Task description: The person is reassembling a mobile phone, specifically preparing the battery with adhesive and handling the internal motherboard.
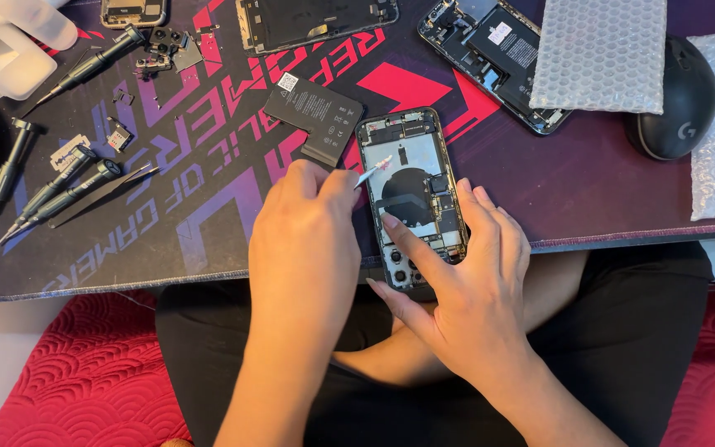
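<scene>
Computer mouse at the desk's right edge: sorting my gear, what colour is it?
Black, glossy rounded computer mouse, seen best in the head view.

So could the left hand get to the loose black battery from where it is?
Probably yes: the left hand pinches a white strip just below the battery, with only bare mat between them.

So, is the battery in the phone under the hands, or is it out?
Out. The black battery lies on the mat beside the opened phone, whose inner parts are bare.
</scene>
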